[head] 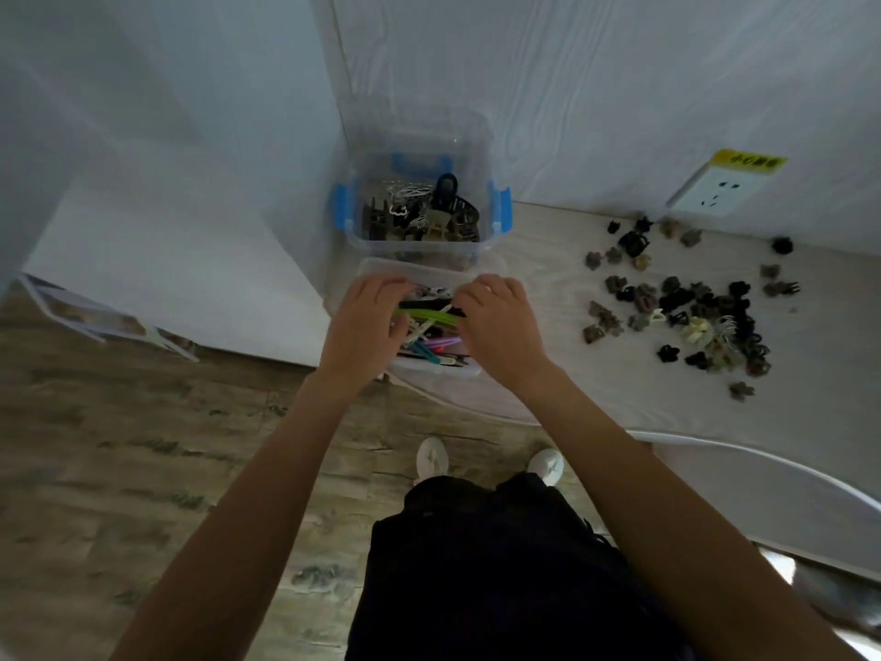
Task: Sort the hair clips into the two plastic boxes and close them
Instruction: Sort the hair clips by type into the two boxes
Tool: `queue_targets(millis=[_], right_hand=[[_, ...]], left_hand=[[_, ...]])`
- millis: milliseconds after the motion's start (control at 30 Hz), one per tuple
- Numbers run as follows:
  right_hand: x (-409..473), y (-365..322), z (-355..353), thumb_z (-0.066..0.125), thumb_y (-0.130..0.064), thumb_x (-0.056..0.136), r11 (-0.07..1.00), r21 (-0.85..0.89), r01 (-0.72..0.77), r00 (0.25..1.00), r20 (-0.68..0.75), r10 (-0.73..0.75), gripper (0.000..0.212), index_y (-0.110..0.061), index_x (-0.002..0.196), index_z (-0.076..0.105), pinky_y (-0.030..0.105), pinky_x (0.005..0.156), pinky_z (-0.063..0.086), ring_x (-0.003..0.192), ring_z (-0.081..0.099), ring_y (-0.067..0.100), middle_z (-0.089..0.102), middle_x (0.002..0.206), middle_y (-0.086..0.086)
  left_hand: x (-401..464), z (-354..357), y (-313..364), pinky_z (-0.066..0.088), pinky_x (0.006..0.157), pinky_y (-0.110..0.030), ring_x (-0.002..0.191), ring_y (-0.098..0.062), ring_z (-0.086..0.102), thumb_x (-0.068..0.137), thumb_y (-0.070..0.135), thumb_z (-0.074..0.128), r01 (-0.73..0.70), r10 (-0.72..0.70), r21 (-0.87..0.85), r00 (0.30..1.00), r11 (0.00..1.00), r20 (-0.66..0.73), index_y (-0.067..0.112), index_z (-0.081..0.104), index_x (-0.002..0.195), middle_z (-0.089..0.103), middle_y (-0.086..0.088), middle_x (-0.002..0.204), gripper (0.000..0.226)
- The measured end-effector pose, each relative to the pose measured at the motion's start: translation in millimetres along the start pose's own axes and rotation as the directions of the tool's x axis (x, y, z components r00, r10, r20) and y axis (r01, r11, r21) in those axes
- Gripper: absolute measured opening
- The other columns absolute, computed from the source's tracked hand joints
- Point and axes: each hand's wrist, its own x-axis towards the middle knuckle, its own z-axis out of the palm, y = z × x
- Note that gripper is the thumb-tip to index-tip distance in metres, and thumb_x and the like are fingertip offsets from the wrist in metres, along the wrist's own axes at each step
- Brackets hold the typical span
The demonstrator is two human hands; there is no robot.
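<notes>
Two clear plastic boxes stand at the table's left corner. The far box (481,240) has blue latches and holds dark and pale claw clips. The near box (429,269) holds long flat clips in green, purple, blue and black. My left hand (364,324) and my right hand (500,322) both lie over the near box, fingers bent down onto its clips or a clear cover; I cannot tell which. A pile of small claw clips (691,312) lies loose on the table to the right.
A wall socket (712,193) with a yellow label sits behind the loose pile. The table edge (524,422) curves toward me. Papers (105,317) lie on a white ledge at left. My shoes show on the wooden floor below.
</notes>
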Motion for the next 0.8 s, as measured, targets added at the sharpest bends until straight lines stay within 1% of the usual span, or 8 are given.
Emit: queue_targets(millis=[100, 267, 367, 467, 567, 667, 733, 800], right_hand=[[5, -10, -2, 0.064, -0.017, 0.077, 0.996, 0.085, 0.018, 0.998, 0.064, -0.023, 0.025, -0.013, 0.101, 0.068, 0.036, 0.084, 0.042, 0.098, 0.059, 0.027, 0.069, 0.103, 0.004], [12, -30, -1, 0.060, -0.009, 0.080, 0.984, 0.132, 0.116, 0.986, 0.103, -0.130, 0.031, -0.022, 0.106, 0.068, 0.038, 0.078, 0.042, 0.094, 0.061, 0.030, 0.070, 0.104, 0.003], [15, -20, -2, 0.064, -0.012, 0.078, 0.993, 0.094, 0.065, 0.994, 0.078, -0.072, 0.030, -0.025, 0.105, 0.069, 0.039, 0.074, 0.043, 0.090, 0.058, 0.033, 0.069, 0.101, 0.004], [7, -5, -10, 0.063, -0.013, 0.079, 0.976, 0.219, 0.003, 0.999, 0.034, -0.011, 0.034, -0.022, 0.111, 0.066, 0.039, 0.081, 0.041, 0.102, 0.055, 0.031, 0.066, 0.111, 0.002], [-18, 22, -27, 0.054, -0.009, 0.086, 0.890, 0.431, -0.145, 0.982, -0.047, 0.183, 0.034, -0.019, 0.118, 0.061, 0.037, 0.089, 0.038, 0.109, 0.052, 0.026, 0.064, 0.116, 0.002], [-61, 63, -34, 0.052, -0.006, 0.089, 0.759, 0.584, -0.290, 0.910, -0.077, 0.407, 0.028, -0.014, 0.114, 0.063, 0.038, 0.091, 0.041, 0.103, 0.056, 0.027, 0.065, 0.112, 0.006], [-95, 95, -31, 0.052, -0.005, 0.090, 0.696, 0.582, -0.421, 0.847, -0.022, 0.531, 0.028, -0.012, 0.115, 0.062, 0.037, 0.093, 0.042, 0.106, 0.056, 0.028, 0.064, 0.115, 0.009], [-129, 130, -25, 0.055, -0.005, 0.087, 0.646, 0.523, -0.556, 0.772, 0.037, 0.635, 0.031, -0.011, 0.117, 0.061, 0.036, 0.096, 0.039, 0.110, 0.053, 0.031, 0.062, 0.119, 0.010]], left_hand=[[-8, -3, -12, 0.039, 0.099, -0.040, 0.116, -0.030, 0.048, 0.079, 0.025, 0.062, -0.022, 0.024, 0.139, 1.000, 0.990, -0.017, 0.012, 0.057, 0.118, 0.058, -0.010, 0.120, 0.041], [-17, 4, -20, 0.036, 0.105, -0.044, 0.124, -0.032, 0.046, 0.081, 0.041, 0.051, 0.001, -0.009, 0.093, 0.997, 0.996, 0.083, 0.012, 0.053, 0.126, 0.056, -0.010, 0.128, 0.053], [-15, 6, -16, 0.032, 0.105, -0.044, 0.125, -0.031, 0.043, 0.081, 0.038, 0.056, 0.025, -0.032, 0.099, 0.997, 0.995, 0.075, 0.015, 0.054, 0.125, 0.055, -0.008, 0.129, 0.049], [-12, 7, -9, 0.033, 0.103, -0.041, 0.121, -0.029, 0.045, 0.082, 0.044, 0.049, 0.029, -0.032, 0.086, 0.999, 0.996, 0.039, 0.017, 0.056, 0.122, 0.058, -0.006, 0.123, 0.048], [-3, 11, 13, 0.037, 0.098, -0.038, 0.112, -0.026, 0.051, 0.084, 0.039, 0.049, -0.057, 0.059, 0.057, 0.997, 0.997, -0.041, 0.017, 0.058, 0.115, 0.062, -0.004, 0.114, 0.040], [12, 21, 55, 0.038, 0.092, -0.031, 0.101, -0.023, 0.056, 0.086, 0.026, 0.054, -0.262, 0.257, -0.037, 0.960, 0.964, -0.109, 0.014, 0.061, 0.111, 0.066, -0.005, 0.103, 0.029], [24, 33, 90, 0.040, 0.089, -0.029, 0.099, -0.020, 0.056, 0.088, 0.022, 0.053, -0.364, 0.356, -0.151, 0.931, 0.919, -0.079, 0.012, 0.060, 0.113, 0.066, -0.005, 0.102, 0.027], [37, 50, 125, 0.043, 0.089, -0.032, 0.104, -0.021, 0.054, 0.089, 0.022, 0.054, -0.347, 0.371, -0.252, 0.927, 0.903, 0.053, 0.013, 0.056, 0.121, 0.064, -0.005, 0.110, 0.033]])
